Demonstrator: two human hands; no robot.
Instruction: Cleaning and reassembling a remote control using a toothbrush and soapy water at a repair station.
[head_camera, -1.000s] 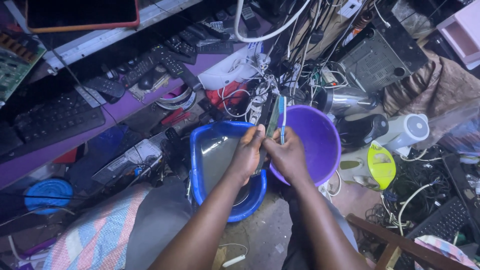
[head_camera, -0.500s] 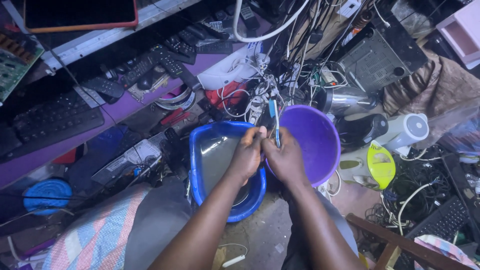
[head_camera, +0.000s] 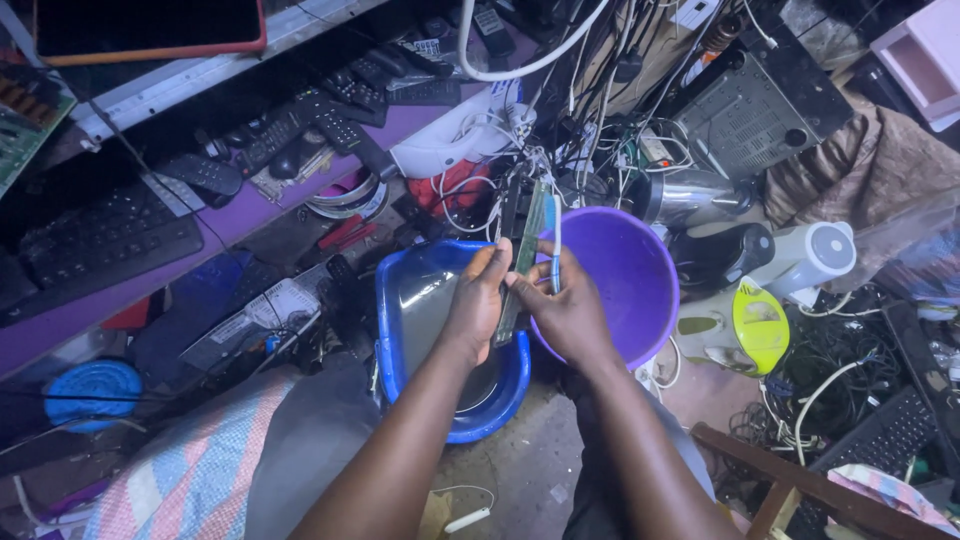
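Both hands have drawn closer since the earlier frame: the left hand (head_camera: 478, 305) is closed around a long green circuit strip (head_camera: 522, 262), upright over the blue basin's (head_camera: 392, 330) right rim beside the purple bucket (head_camera: 640, 290). The right hand (head_camera: 568, 318) pinches a blue brush (head_camera: 555, 245) against it. Scrubbing looks underway; the next stroke calls for a steady board.

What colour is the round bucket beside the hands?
Purple bucket, clearest in the head view.

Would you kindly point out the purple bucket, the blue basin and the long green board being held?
purple bucket (head_camera: 628, 290): head view, inner wall.
blue basin (head_camera: 392, 345): head view, left rim.
long green board (head_camera: 530, 235): head view, upper part above the fingers.
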